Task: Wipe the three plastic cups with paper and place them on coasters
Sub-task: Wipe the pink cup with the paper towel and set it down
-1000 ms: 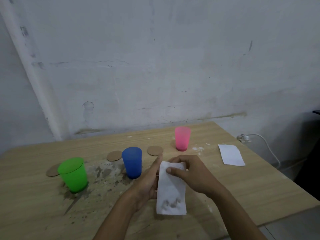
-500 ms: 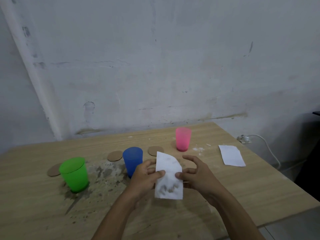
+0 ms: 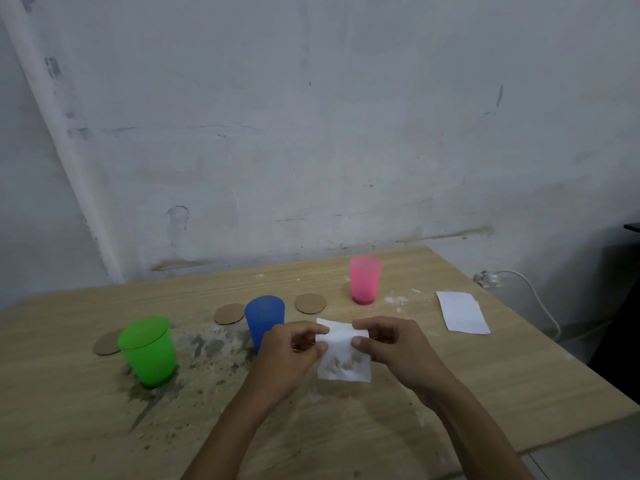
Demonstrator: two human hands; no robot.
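Head view: the left hand and right hand pinch a soiled paper, now folded shorter than a second ago, seemingly hiding its dirtied face, likely readying a cleaner side. The blue cup stands at ten o'clock, the green cup at nine, the pink cup at one; three coasters lie bare.

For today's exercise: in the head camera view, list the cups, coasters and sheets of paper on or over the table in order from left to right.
left coaster → green cup → middle coaster → blue cup → right coaster → soiled paper held in both hands → pink cup → clean paper sheet
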